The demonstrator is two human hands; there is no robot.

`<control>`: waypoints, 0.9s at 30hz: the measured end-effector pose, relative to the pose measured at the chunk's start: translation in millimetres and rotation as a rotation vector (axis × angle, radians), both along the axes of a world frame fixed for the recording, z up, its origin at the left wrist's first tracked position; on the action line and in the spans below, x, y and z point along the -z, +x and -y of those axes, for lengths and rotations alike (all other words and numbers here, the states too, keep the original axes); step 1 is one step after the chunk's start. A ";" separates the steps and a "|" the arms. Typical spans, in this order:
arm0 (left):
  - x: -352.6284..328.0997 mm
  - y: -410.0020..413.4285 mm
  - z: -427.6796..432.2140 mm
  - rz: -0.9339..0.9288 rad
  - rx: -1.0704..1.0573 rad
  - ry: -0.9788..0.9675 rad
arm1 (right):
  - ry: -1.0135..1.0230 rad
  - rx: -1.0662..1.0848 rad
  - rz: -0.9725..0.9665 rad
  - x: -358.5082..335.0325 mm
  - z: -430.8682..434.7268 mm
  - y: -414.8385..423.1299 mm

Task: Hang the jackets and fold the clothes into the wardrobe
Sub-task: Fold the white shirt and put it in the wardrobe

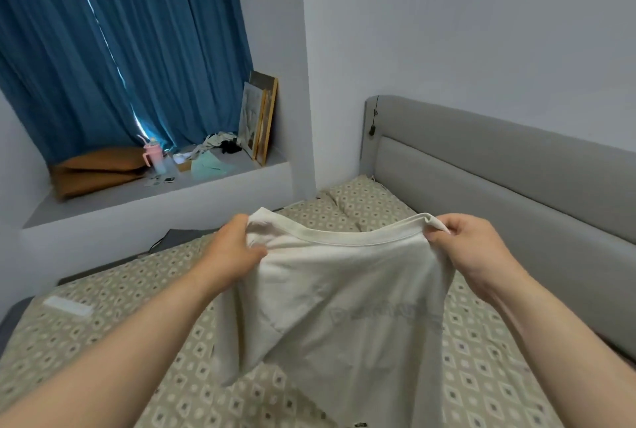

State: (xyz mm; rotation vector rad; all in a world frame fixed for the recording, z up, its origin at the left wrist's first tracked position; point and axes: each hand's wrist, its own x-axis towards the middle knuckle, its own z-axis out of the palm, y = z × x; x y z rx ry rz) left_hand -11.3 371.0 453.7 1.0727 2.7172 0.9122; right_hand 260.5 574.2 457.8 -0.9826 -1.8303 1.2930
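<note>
a patterned bed (137,307) under a grey headboard (499,166); above it, left hand (234,252) and right hand (471,245), apart, each grip the collar ends of a white shirt (344,307).

The room is enclosed by pale grey walls (447,32). Blue curtains (179,49) are drawn above a deep ledge (103,207), with a thin strip of daylight (103,36) admitted between them. The bed (481,341) is covered by a beige diamond-patterned sheet (137,307) and backed by a grey padded headboard (499,159).

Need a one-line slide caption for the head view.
Left hand and right hand hold a white T-shirt up over the patterned bed.
</note>
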 end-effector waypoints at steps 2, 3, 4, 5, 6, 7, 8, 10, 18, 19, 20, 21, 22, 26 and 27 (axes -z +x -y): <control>-0.8 3.5 -23.5 -0.054 0.022 0.017 | -0.023 0.047 -0.026 2.4 -11.4 15.4; -1.4 5.2 -36.4 -0.084 0.049 0.041 | -0.027 0.069 -0.026 2.7 -17.5 23.5; -3.3 8.6 -48.8 -0.110 0.080 0.062 | -0.026 0.090 -0.026 1.8 -23.6 31.4; -6.2 12.9 -60.5 -0.136 0.107 0.090 | -0.017 0.110 -0.029 -0.1 -29.2 39.2; -9.5 17.6 -71.3 -0.162 0.131 0.122 | -0.006 0.131 -0.036 -2.0 -35.2 46.9; -13.4 22.1 -81.4 -0.177 0.152 0.160 | 0.002 0.148 -0.044 -4.6 -39.8 54.7; -18.3 27.6 -90.7 -0.203 0.164 0.189 | 0.005 0.164 -0.057 -5.5 -44.6 62.8; -29.4 36.7 -107.8 -0.267 0.175 0.230 | 0.018 0.179 -0.057 -7.3 -50.3 76.6; -28.6 65.1 -181.9 -0.003 0.021 0.454 | 0.020 0.186 -0.031 11.0 -43.6 113.6; -20.7 68.0 -188.9 0.041 0.034 0.474 | 0.036 0.194 -0.029 17.9 -39.0 118.8; -10.4 70.5 -193.6 0.088 0.046 0.489 | 0.051 0.203 -0.018 26.8 -34.9 124.2; 2.1 70.3 -197.9 0.127 0.061 0.505 | 0.066 0.209 -0.009 36.6 -31.4 128.9; 14.9 70.1 -202.8 0.164 0.080 0.509 | 0.070 0.227 0.000 47.1 -29.7 133.2; 73.2 72.5 -238.5 0.198 0.185 0.427 | 0.032 0.255 0.014 106.7 -37.3 143.3; 89.3 75.6 -250.6 0.151 0.214 0.391 | 0.026 0.273 0.023 124.9 -42.7 143.8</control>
